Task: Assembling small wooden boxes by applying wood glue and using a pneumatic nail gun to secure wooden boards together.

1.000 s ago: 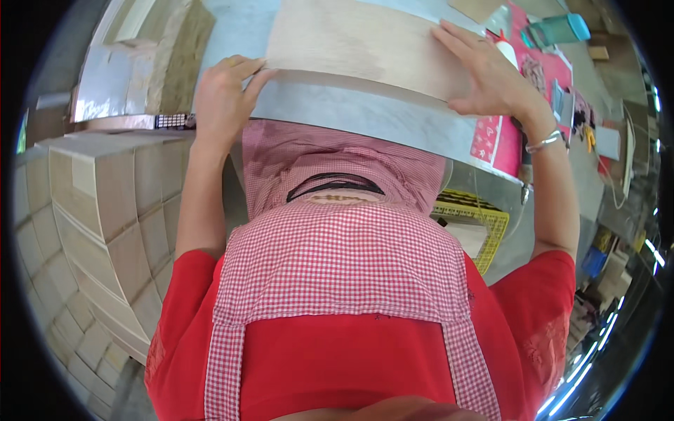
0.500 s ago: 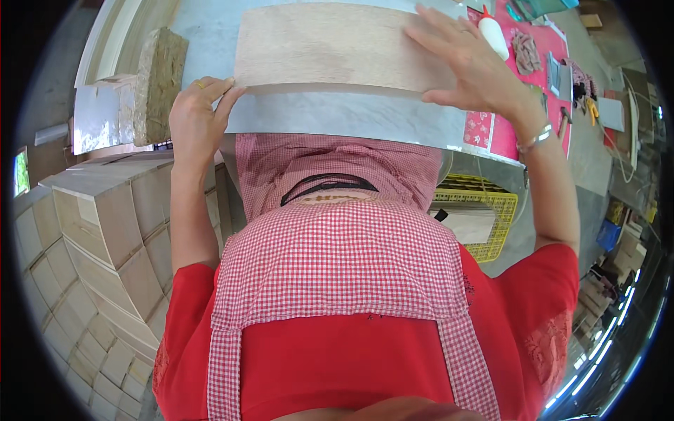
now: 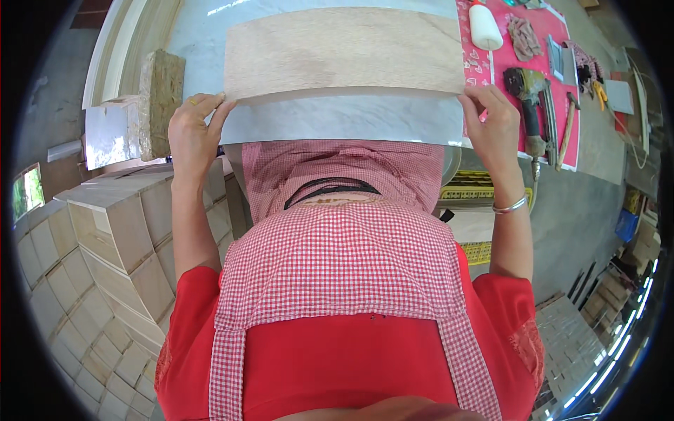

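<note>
A thin, pale wooden board [image 3: 344, 52] lies lengthwise before me on the light marbled tabletop [image 3: 337, 119]. My left hand [image 3: 195, 133] pinches its near left corner between thumb and fingers. At the near right corner, my right hand [image 3: 493, 126] grips the board the same way, fingers curled and thumb beneath the edge. The board's near edge appears slightly off the surface, with a shadow under it.
Right of the board, a pink patterned cloth carries a white glue bottle [image 3: 485, 27], a crumpled rag [image 3: 525, 39], a nail gun [image 3: 528, 105] and a hammer [image 3: 567, 130]. A chipboard block [image 3: 160, 105] stands left. Stacked wooden boxes [image 3: 119, 231] fill the lower left; a yellow crate [image 3: 477, 252] sits below right.
My right hand has come off the board's top face and moved down to its near right corner, closing there. The left hand keeps its corner. The nail gun is now uncovered.
</note>
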`<state>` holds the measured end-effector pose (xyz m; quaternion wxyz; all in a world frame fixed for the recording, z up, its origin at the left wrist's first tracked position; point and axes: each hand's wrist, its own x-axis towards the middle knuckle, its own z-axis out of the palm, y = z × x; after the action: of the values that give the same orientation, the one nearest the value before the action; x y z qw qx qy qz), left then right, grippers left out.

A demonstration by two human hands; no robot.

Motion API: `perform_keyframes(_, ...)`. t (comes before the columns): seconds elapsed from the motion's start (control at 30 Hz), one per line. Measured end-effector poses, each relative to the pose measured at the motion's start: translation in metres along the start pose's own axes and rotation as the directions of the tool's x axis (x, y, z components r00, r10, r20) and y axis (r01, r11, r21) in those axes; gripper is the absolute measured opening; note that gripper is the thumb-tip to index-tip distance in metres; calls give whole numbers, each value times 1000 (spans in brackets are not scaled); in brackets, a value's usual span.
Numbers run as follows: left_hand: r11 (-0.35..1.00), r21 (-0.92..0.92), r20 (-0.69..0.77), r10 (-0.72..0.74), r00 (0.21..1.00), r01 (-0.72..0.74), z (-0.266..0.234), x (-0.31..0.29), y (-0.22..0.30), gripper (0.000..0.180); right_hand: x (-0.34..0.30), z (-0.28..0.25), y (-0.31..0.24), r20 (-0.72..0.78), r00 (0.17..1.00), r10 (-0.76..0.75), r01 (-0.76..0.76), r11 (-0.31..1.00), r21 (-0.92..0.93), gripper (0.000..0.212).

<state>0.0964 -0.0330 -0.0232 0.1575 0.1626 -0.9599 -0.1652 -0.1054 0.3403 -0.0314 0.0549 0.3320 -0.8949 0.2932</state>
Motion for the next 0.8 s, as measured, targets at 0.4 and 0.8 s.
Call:
perform_keyframes(0.4,993,-85,45,-76,996,80,-2,2,-7,18,10,0,11,39,999,11,-18,985,171,6)
perform_keyframes(0.8,941,329,248,-171,954,83,-34,16,24,29,5,-17,19,60,995,75,-83,985,152,21)
